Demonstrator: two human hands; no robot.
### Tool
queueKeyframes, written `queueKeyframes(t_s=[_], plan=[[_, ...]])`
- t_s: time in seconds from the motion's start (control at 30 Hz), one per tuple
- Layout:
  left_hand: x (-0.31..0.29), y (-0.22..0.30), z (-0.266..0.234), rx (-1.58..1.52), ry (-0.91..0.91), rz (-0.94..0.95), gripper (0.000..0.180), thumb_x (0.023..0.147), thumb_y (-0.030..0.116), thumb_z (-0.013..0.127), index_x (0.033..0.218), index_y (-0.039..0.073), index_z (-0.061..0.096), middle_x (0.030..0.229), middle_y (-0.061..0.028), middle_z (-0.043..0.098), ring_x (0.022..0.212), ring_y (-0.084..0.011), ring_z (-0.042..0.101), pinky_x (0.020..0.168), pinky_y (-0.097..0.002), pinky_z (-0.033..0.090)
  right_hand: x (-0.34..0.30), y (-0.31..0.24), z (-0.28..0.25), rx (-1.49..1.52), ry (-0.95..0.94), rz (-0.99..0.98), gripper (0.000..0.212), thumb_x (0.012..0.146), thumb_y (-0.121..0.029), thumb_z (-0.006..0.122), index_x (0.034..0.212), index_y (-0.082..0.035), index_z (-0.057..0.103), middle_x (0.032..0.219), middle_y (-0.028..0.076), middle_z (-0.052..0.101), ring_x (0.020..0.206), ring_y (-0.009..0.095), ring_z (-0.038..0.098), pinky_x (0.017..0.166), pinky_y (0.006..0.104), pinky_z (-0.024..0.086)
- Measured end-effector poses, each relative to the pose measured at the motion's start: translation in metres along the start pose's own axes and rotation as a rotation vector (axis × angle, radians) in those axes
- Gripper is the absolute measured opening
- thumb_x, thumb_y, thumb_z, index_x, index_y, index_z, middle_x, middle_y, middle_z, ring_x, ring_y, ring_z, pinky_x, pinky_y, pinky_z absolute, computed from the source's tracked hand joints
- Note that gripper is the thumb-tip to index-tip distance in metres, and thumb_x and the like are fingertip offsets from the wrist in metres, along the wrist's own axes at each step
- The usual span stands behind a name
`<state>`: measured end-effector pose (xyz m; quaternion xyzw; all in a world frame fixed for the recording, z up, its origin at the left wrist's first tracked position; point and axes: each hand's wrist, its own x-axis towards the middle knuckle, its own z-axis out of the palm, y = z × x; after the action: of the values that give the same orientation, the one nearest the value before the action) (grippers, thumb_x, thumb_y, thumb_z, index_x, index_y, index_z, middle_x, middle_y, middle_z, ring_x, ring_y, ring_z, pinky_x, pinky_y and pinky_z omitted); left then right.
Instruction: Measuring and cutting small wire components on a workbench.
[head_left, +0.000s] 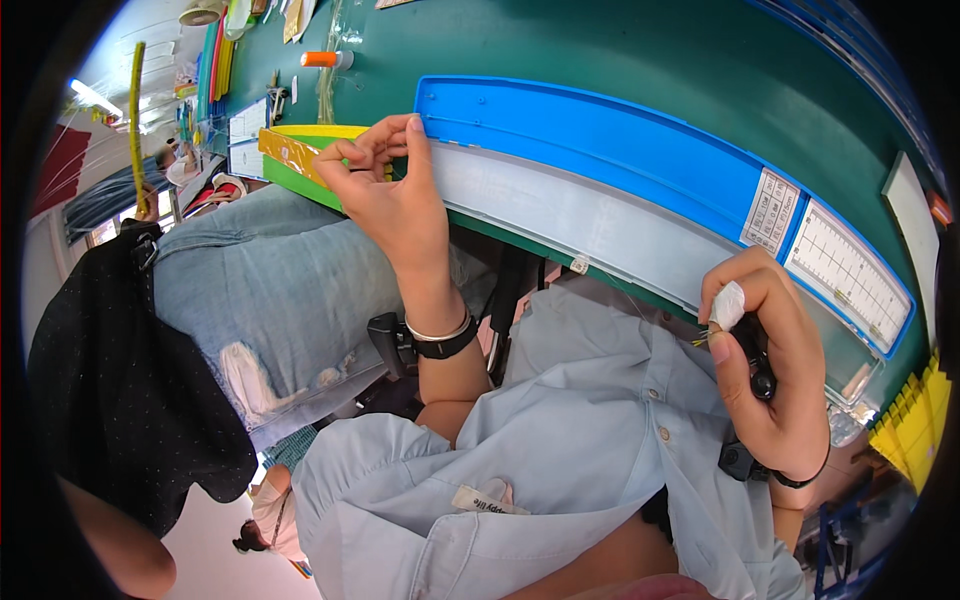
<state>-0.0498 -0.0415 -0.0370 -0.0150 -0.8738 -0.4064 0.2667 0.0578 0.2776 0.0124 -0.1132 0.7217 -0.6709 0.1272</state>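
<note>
A long blue case (600, 140) lies open on the green table, with a pale translucent half (580, 215) along its near side. At its left corner, the thumb and a fingertip of my left hand (395, 195) meet; anything between them is too fine to make out. Near the case's right part, my right hand (775, 350) curls round a small black tool (762, 383), mostly hidden by the palm. A white wrap (727, 305) covers its index fingertip, which presses toward the thumb. Thin yellowish strands (701, 340) stick out beside these fingertips.
A ruled white card (848, 275) sits in the case's right end. Yellow and green strips (300, 165) lie left of my left hand. An orange-capped item (325, 60) rests farther back. A person in jeans (280, 290) sits close on my left; yellow pieces (912, 420) are at right.
</note>
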Motion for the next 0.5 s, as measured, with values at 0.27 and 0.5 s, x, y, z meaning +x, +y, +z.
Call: queueKeyframes(t_s=[0.27,0.5], plan=[[-0.0038,-0.0001,0.0024,-0.003,0.020,0.008,0.046,0.092,-0.003,0.072,0.102,0.010,0.030,0.097,-0.0194,0.071,0.083,-0.0154,0.067,0.078,-0.0258,0.054,-0.0043,0.0024,-0.0009,0.000,0.000,0.000,0.020,0.085,0.011,0.058,0.101,0.000,0.052,0.098,0.012,0.054,0.074,0.019,0.048,0.060,0.0274,0.038],[-0.0042,0.0051,0.0031,-0.035,0.022,-0.019,0.042,0.093,-0.004,0.071,0.100,0.008,0.031,0.098,-0.0192,0.068,0.086,-0.0178,0.065,0.081,-0.0287,0.053,-0.0048,0.0015,-0.0004,0.012,0.010,0.016,0.020,0.085,0.011,0.058,0.101,0.000,0.052,0.099,0.012,0.054,0.074,0.018,0.048,0.060,0.0269,0.039]])
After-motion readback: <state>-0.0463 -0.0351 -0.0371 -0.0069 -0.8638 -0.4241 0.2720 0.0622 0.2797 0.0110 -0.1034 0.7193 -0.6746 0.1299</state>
